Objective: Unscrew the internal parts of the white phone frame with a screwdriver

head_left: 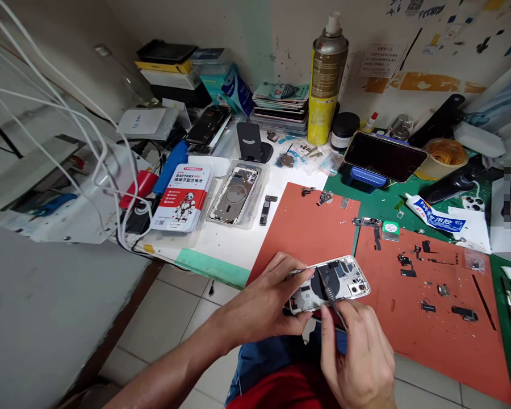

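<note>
My left hand (270, 298) grips the left end of an opened phone housing (349, 278), tilted above the front edge of the orange mat (323, 227). The housing is white-rimmed, with a dark round pad in its middle and camera openings at its right end. My right hand (360, 352) pinches a thin metal tool (331, 294), whose tip lies over the dark pad. Whether the tip touches the pad cannot be made out.
Small phone parts lie on the orange mat's right side. A second phone housing (235, 194) and a red-and-white battery box (183, 197) stand at the left. Behind are a yellow spray can (326, 85) and a propped phone (384, 156). White cables hang at the far left.
</note>
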`<state>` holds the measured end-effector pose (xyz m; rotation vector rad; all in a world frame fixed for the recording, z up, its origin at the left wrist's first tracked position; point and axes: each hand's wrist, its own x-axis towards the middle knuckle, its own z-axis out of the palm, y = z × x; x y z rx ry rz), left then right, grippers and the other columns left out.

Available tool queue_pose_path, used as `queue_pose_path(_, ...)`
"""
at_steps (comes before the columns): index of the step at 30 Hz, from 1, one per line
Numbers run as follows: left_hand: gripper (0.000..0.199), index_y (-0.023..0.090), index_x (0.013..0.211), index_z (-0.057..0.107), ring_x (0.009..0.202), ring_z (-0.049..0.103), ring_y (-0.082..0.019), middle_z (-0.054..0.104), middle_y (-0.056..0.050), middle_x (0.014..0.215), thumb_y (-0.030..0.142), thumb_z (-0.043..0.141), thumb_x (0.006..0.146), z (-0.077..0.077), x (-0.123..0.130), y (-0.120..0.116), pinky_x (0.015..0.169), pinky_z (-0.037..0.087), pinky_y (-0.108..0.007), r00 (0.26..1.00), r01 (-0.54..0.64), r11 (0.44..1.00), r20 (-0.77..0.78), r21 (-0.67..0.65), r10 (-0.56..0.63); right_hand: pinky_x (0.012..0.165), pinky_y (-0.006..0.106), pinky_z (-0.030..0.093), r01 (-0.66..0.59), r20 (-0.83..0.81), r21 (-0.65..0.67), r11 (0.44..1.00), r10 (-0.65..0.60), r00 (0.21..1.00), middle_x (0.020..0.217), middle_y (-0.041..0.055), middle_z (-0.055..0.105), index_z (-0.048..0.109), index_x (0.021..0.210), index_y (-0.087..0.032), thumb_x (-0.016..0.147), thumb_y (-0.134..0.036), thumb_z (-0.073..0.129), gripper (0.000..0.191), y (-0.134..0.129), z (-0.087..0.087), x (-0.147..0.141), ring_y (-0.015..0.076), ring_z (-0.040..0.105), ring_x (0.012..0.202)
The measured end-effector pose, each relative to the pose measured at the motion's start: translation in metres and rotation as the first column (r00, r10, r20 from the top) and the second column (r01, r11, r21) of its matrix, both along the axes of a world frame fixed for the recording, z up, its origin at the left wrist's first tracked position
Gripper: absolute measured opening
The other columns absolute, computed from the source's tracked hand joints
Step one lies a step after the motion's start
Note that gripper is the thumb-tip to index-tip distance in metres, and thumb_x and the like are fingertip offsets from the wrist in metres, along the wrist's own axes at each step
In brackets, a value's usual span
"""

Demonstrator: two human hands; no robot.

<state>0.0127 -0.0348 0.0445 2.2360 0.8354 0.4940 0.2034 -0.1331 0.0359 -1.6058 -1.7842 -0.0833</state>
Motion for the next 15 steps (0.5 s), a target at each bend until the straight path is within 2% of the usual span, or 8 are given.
queue_pose_path(9,0.077,0.029,0.155,0.044,0.118,0.058,-0.026,0.061,-0.009,0.128,0.015,0.078,0.088,0.0017,0.002,0.0011,0.101,0.06,-0.038,1.0,-0.009,1.0,0.011,0.025,0.009,0.073,0.031,0.053,0.02,-0.011,0.006,1.0,-0.02,1.0,0.091,0.0066,0.07,0.067,0.12,-0.009,0.101,-0.01,0.071,0.019,-0.0014,-0.0011,-0.0002,0.0159,0.065,0.077)
queue_pose_path(12,0.073,0.028,0.154,0.044,0.117,0.057,-0.026,0.061,-0.01,0.128,0.016,0.077,0.089,0.0015,0.002,0.001,0.1,0.06,-0.04,1.0,-0.002,1.0,0.005,0.021,0.002,0.079,0.033,0.056,0.01,-0.058,-0.014,1.0,-0.011,0.998,0.098,0.0097,0.072,0.066,0.122,-0.008,0.101,-0.009,0.071,0.021,-0.002,-0.0018,-0.0001,0.0184,0.069,0.085)
queue_pose_path(15,0.072,0.027,0.153,0.045,0.118,0.057,-0.027,0.061,-0.01,0.129,0.017,0.076,0.09,0.0002,0.0022,0.0008,0.101,0.06,-0.041,1.0,-0.005,1.0,-0.004,0.028,0.005,0.078,0.031,0.056,0.01,-0.093,0.0,1.0,-0.01,0.996,0.092,0.0075,0.071,0.067,0.117,-0.009,0.1,-0.005,0.071,0.018,-0.0012,0.0013,-0.0014,0.0161,0.068,0.08)
